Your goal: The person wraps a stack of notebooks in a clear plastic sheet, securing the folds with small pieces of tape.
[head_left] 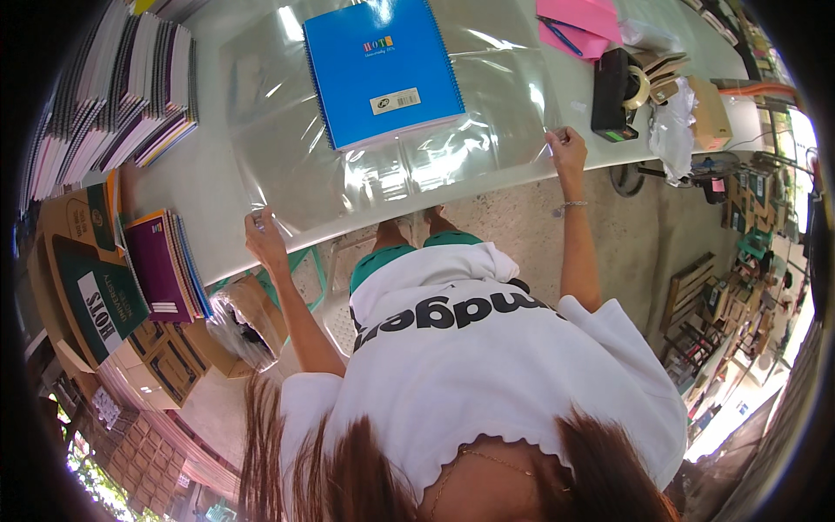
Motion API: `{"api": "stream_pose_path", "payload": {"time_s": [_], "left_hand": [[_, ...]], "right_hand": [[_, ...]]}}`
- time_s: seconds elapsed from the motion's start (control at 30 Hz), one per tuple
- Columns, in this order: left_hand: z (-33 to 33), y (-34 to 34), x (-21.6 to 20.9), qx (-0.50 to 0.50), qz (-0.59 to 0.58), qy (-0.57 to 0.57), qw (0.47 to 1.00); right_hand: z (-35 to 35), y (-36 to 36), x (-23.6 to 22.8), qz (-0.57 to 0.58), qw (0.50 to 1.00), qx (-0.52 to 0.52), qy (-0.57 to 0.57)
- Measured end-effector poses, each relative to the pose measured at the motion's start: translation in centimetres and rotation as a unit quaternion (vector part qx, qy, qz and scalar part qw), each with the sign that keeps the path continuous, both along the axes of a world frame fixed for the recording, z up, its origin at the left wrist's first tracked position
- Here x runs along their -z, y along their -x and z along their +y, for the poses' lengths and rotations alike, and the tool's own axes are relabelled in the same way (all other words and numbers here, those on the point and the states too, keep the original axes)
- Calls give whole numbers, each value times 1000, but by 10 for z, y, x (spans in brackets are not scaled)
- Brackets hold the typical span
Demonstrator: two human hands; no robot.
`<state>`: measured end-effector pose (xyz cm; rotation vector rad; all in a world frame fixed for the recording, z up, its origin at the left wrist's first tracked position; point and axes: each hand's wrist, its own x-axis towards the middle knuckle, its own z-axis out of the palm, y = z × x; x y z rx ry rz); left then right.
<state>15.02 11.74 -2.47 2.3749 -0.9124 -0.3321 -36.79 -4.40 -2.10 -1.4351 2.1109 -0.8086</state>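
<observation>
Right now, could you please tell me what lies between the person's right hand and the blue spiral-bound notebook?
The head view shows only clear, shiny plastic film there, reaching from the right hand to the blue spiral-bound notebook.

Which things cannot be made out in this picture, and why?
Plastic sheet beneath the blue notebook: head view, covered by it.
Pink paper, far end: head view, cut off by the top edge.
Some fingertips of left hand and right hand: head view, hidden by the hands.
</observation>
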Motion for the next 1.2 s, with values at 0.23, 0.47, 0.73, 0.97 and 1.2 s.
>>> {"api": "stream_pose_path", "payload": {"time_s": [0.23, 0.47, 0.73, 0.97, 1.2], "left_hand": [[24, 0, 6, 2, 8, -1, 1000], [-10, 64, -23, 14, -238, 9, 971], [-68, 124, -19, 244, -122, 24, 962], [-69, 123, -8, 252, -124, 55, 958], [-70, 123, -6, 240, -129, 80, 959]], "right_hand": [[26, 16, 4, 9, 999, 7, -32], [35, -65, -39, 274, 944, -82, 164], [25, -145, -13, -44, 976, -208, 42], [28, -152, -5, -44, 974, -185, 125], [29, -152, -4, -32, 975, -181, 124]]}}
